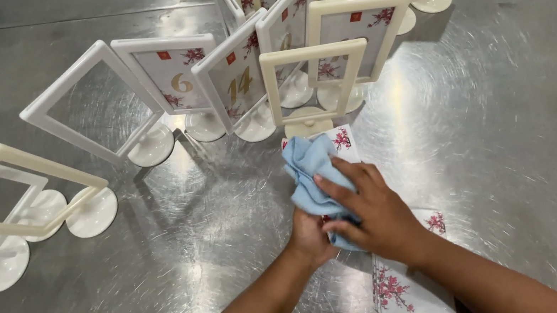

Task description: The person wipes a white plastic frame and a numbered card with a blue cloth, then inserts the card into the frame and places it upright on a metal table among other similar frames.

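Observation:
My right hand [364,211] presses a crumpled light blue cloth [311,172] down on a white card with pink blossom print [344,140]. Just left of and partly under it, my left hand [309,237] rests with its fingers hidden beneath the cloth and right hand; what it grips cannot be seen. A second blossom-print card [405,287] lies on the metal table [521,146] under my right forearm. An empty cream frame stand [308,88] is upright just beyond the cloth.
Several white and cream frame stands on round bases crowd the far side; some hold numbered blossom cards [176,77], others are empty [91,106]. More empty stands [8,199] sit at the left edge.

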